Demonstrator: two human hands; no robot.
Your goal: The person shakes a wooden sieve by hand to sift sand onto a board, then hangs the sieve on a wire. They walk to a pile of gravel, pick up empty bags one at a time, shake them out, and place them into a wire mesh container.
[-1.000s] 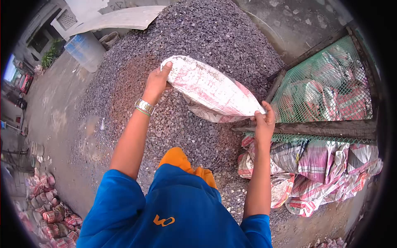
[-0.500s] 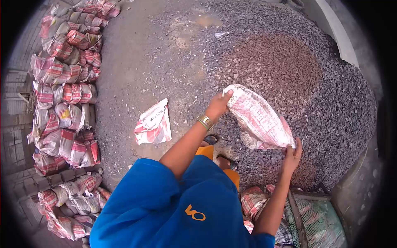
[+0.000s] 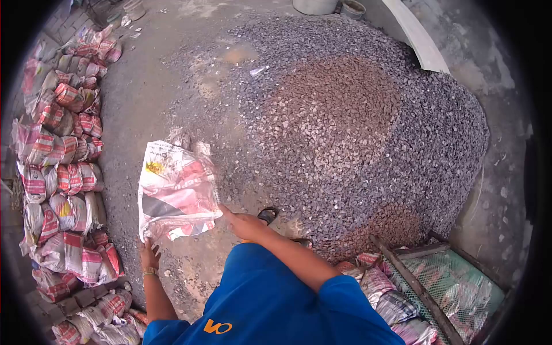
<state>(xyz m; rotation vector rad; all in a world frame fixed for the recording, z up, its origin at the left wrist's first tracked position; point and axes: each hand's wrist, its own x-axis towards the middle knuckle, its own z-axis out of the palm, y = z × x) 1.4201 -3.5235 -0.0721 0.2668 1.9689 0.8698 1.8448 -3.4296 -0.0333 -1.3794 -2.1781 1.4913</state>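
A flattened woven plastic sack (image 3: 183, 192), white with red and dark printing, is spread in front of me to the left of the gravel. My left hand (image 3: 150, 253), with a watch on its wrist, pinches the sack's lower left corner. At the lower right corner, my right hand (image 3: 246, 225) grips the edge with its fingers partly hidden. Crumpled sack material shows at the far edge. Whatever lies beneath the sack is hidden.
A large gravel heap (image 3: 345, 132) rises to the right. Stacked filled sacks (image 3: 63, 178) line the left side. Green netting (image 3: 454, 287) with wooden bars (image 3: 414, 293) stands at lower right. A bucket (image 3: 134, 10) and a pale board (image 3: 420, 37) are farther back.
Both hands have swung left with the sack, from over the gravel to over the place where another sack lay on the ground. The sack now faces me flat, and the view has turned.
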